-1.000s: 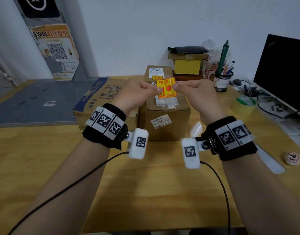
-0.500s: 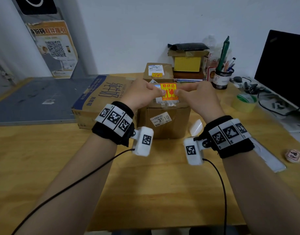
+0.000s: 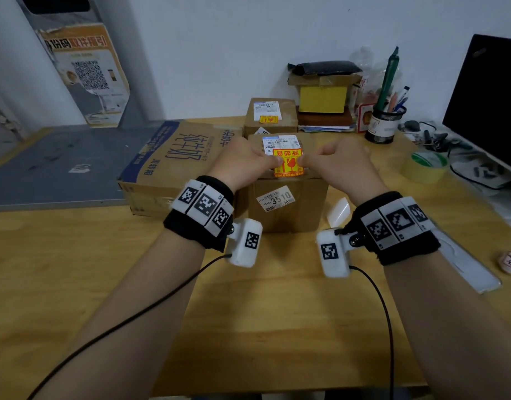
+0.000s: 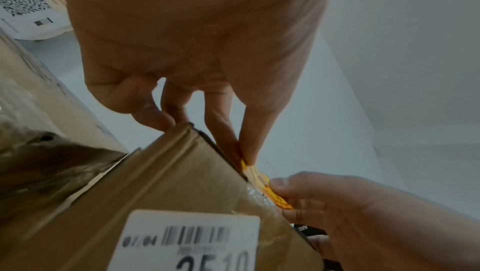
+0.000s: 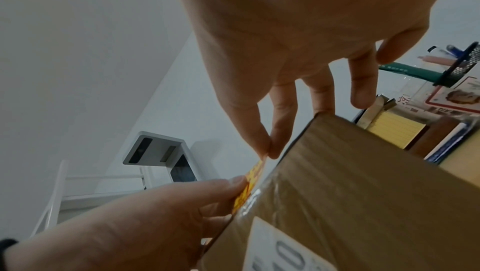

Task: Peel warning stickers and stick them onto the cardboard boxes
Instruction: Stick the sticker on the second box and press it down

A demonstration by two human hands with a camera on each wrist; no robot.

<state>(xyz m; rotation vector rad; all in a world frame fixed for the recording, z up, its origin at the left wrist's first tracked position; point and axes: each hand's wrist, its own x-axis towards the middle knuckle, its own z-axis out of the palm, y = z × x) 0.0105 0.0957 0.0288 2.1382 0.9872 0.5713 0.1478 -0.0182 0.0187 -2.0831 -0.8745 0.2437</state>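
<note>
An orange-yellow warning sticker (image 3: 288,164) is held flat just over the front part of the top of the middle cardboard box (image 3: 288,206). My left hand (image 3: 276,161) pinches its left edge between thumb and forefinger. My right hand (image 3: 303,161) pinches its right edge the same way. The left wrist view shows the sticker (image 4: 270,185) edge-on along the box (image 4: 182,172) top's edge, between my left hand (image 4: 246,160) and right hand (image 4: 280,191). In the right wrist view the sticker (image 5: 249,185) lies close above the box (image 5: 363,183); whether it touches is unclear.
A second small box (image 3: 270,111) behind carries its own yellow sticker (image 3: 268,119). A large flat carton (image 3: 176,160) lies to the left. On the right are a tape roll (image 3: 424,167), a pen cup (image 3: 387,122), a monitor (image 3: 491,105) and a white backing strip (image 3: 462,261).
Both hands have come down and forward with the sticker, from the air in front of the box to just above its top. The grip on both edges is unchanged.
</note>
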